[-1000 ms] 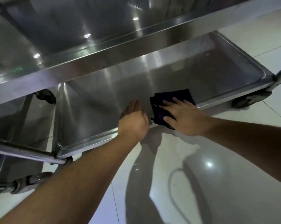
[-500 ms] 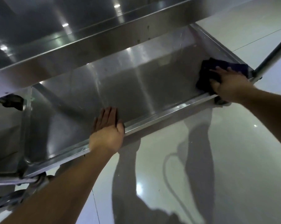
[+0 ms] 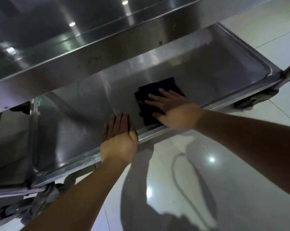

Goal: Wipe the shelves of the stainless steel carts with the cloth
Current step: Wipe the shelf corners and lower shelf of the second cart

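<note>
**Head view: bottom shelf mid-wipe**

Head camera has us looking down at the lower shelf point(image 3: 84, 117) of the cart, and we use that shelf as our landmark. Our right hand point(image 3: 172, 110) lies flat on the dark cloth point(image 3: 155, 90), fingers straight and spread a little, pressing it down onto the shelf floor just inside the near rim, roughly mid-length of the shelf. Our left hand point(image 3: 120, 139) rests over the same near rim, just left of the cloth, fingers straight and close together, palm down; it holds nothing and seems to be bracing us.

Above the lower shelf runs the upper shelf point(image 3: 71, 52), its edge crossing the view. At the lower shelf's right end we see a caster point(image 3: 255, 99), and beyond the near rim the glossy tiled floor point(image 3: 207, 164).

We judge the wiping of this shelf to be under way, not finished: the cloth is mid-shelf, and the steel shows no clear mark separating wiped from unwiped. The left stretch of the shelf and its corners look still to be covered. Whether the upper shelf has been done we cannot tell.
</note>
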